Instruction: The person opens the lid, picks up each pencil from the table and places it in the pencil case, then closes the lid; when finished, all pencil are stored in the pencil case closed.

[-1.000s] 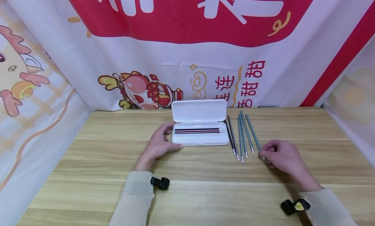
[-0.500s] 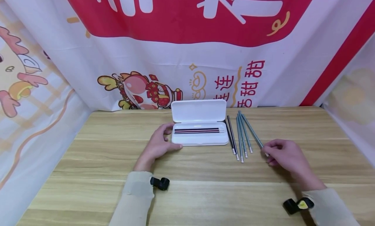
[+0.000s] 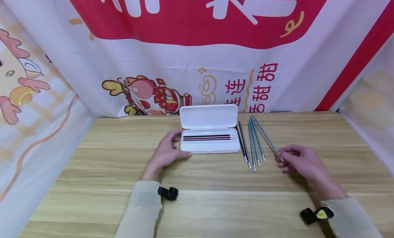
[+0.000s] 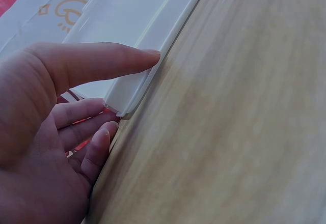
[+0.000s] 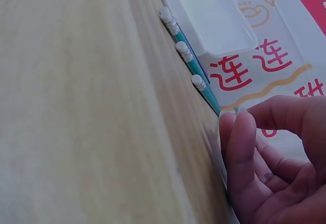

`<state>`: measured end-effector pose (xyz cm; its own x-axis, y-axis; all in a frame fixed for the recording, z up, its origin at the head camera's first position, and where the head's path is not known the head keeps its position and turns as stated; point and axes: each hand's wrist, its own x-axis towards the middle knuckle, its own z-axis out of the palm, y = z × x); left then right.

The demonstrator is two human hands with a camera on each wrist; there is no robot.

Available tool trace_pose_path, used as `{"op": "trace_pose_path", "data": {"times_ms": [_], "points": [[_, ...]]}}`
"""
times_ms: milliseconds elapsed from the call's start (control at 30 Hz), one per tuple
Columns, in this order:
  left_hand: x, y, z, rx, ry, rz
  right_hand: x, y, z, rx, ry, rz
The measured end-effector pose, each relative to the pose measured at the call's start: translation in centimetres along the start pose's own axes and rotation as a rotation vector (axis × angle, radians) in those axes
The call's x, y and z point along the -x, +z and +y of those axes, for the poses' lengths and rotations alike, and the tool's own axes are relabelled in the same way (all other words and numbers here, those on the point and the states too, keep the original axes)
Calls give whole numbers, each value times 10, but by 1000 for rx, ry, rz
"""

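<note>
- While the left hand (image 3: pixel 164 150) grips the open case (image 3: pixel 215 148) near the worktop's (image 3: pixel 215 214) back edge, the right hand (image 3: pixel 298 161) pinches a pencil (image 3: pixel 266 135) nearer the right edge.
- Loose pencils (image 3: pixel 251 145) lie beside the case.

Case (image 3: pixel 210 148) glossy plastic; tabletop (image 3: pixel 221 210) smooth wood grain; backdrop (image 3: pixel 172 58) cloth.

We note a wood-grain table (image 3: pixel 215 210) carrying an open white case (image 3: pixel 212 147); at the case's three o'clock lie dark pencils (image 3: pixel 244 145), then teal pencils (image 3: pixel 251 146) beyond.
</note>
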<state>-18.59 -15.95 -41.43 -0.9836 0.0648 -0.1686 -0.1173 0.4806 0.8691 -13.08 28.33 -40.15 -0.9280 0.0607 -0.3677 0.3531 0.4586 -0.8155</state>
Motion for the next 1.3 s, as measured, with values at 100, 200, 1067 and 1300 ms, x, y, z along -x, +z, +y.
{"op": "trace_pose_path", "data": {"times_ms": [100, 200, 1067, 1300], "points": [[0, 0, 0, -3, -3, 1, 0, 0, -1, -14, -10, -8], [-1, 0, -1, -5, -5, 2, 0, 0, -2, -34, -27, -18], [1, -2, 3, -48, 31, 8, 5, -4, -20, 58, -146, -59], [-1, -4, 12, -168, 94, -25, 4, 1, -42, 118, -211, -41]]}}
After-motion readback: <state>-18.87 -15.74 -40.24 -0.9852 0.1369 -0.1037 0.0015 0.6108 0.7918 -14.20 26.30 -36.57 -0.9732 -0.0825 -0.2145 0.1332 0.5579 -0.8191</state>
